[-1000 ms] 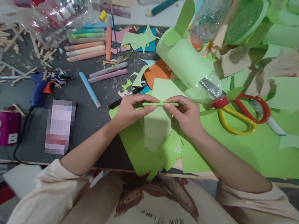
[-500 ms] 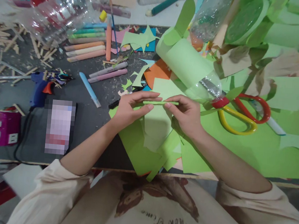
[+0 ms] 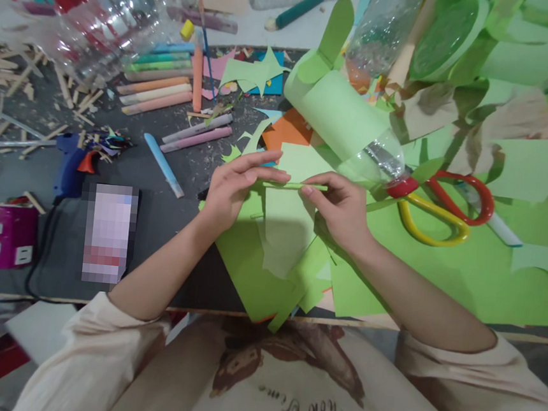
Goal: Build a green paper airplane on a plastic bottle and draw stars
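A thin green paper strip, folded or rolled, lies level above a pale green paper sheet. My right hand pinches its right end between thumb and fingers. At the strip's left end is my left hand, fingers stretched out and apart, the lower ones close to the strip; whether they touch it I cannot tell. Behind my hands, a plastic bottle wrapped in light green paper lies tilted, its red cap toward my right hand. Scissors with red and yellow handles rest to the right.
Bright green sheets cover the right of the dark table. On the left are a blue glue gun, a blurred-out phone, a magenta box and several markers. Clear bottles and paper scraps lie farther back.
My left thumb has come off the strip's left part, and the left fingers have spread and shifted slightly left. My right hand keeps its pinch on the strip.
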### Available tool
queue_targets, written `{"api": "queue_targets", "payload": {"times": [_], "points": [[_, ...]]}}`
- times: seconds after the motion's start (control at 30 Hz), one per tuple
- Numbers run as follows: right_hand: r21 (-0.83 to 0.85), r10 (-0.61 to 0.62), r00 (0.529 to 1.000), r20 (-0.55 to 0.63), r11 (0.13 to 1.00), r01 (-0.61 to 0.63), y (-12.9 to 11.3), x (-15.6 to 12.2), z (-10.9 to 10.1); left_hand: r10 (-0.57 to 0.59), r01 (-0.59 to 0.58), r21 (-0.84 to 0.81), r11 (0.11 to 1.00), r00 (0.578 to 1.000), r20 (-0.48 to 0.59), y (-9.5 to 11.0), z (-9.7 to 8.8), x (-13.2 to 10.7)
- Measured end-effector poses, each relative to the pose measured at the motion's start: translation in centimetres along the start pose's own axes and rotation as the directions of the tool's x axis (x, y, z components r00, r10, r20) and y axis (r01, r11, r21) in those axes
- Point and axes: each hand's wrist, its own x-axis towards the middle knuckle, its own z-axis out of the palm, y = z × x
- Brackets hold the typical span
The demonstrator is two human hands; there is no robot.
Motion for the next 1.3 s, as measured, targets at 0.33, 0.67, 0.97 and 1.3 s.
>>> {"api": "queue_targets", "payload": {"times": [0.33,0.67,0.97,1.3], "points": [[0.014,-0.021,0.996,0.083,1.000,0.019,-0.20,-0.05,0.08,-0.123,0.115,-0.114,0.987,0.990,-0.070,-0.15,0.26,0.31],[0.013,-0.072,0.996,0.046,0.997,0.071,0.05,-0.11,0.17,-0.004,-0.032,0.336,0.941,0.994,0.106,0.24,0.55,-0.33],[0.009,-0.039,0.995,0.090,0.999,0.039,0.04,-0.19,-0.03,0.124,-0.158,0.434,0.887,0.987,0.107,0.24,0.61,-0.36],[0.012,-0.020,0.997,0.076,1.000,0.019,-0.15,-0.28,-0.14,0.121,-0.162,0.454,0.876,0.986,0.118,0.52,0.63,-0.39]]}}
